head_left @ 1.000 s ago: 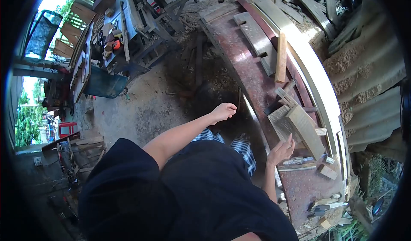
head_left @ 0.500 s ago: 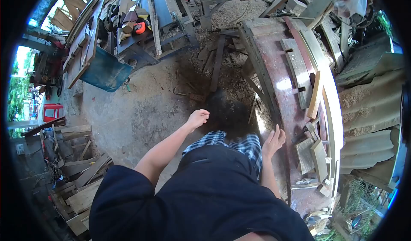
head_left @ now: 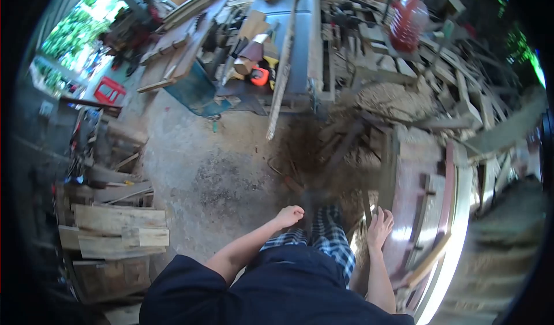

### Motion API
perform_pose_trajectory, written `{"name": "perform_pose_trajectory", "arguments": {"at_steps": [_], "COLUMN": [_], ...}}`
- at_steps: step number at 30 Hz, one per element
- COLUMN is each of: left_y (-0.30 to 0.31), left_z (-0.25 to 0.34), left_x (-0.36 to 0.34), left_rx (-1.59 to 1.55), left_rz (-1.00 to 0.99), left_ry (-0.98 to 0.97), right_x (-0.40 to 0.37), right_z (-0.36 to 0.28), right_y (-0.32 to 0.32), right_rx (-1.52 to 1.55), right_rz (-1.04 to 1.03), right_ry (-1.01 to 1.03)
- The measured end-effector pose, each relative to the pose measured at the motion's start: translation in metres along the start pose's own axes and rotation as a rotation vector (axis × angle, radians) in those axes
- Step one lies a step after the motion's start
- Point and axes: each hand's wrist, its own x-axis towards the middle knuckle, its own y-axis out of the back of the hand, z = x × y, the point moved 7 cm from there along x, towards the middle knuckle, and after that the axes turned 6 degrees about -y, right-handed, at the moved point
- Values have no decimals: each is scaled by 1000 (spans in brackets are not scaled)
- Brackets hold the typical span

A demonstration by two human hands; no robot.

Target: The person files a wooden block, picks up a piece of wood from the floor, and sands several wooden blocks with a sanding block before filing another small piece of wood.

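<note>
Bench [head_left: 410, 221] with the red top lies to the right and runs longways ahead, and I see the right hand [head_left: 380, 228], fingers spread, at its near edge, maybe touching it through the blur, while the left hand [head_left: 288, 215] hangs curled, empty, farther off.

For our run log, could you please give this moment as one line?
left hand: loose fist, empty | right hand: open, beside workbench edge
</note>
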Motion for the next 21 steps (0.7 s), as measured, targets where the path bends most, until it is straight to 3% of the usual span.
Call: {"name": "perform_pose_trajectory", "arguments": {"at_steps": [6, 9, 11, 14, 16, 21], "left_y": [3, -19, -40, -67, -81, -111], "left_z": [53, 71, 85, 102, 113, 102], "left_x": [46, 74, 92, 117, 134, 188], "left_rx": [2, -108, -151, -162, -85, 32], "left_rz": [156, 130, 77, -30, -52, -187], "left_ry": [42, 95, 95, 130, 42, 45], "right_x": [142, 203, 232, 259, 266, 272], "right_z": [-21, -6, 8, 22, 20, 11], "right_y": [-20, -37, -42, -51, -53, -44], "right_rx": [-96, -238, -274, -242, -225, -244], "right_rz": [-98, -117, 10, -59, -28, 140], "right_ry": [249, 326, 352, 276, 296, 451]}}
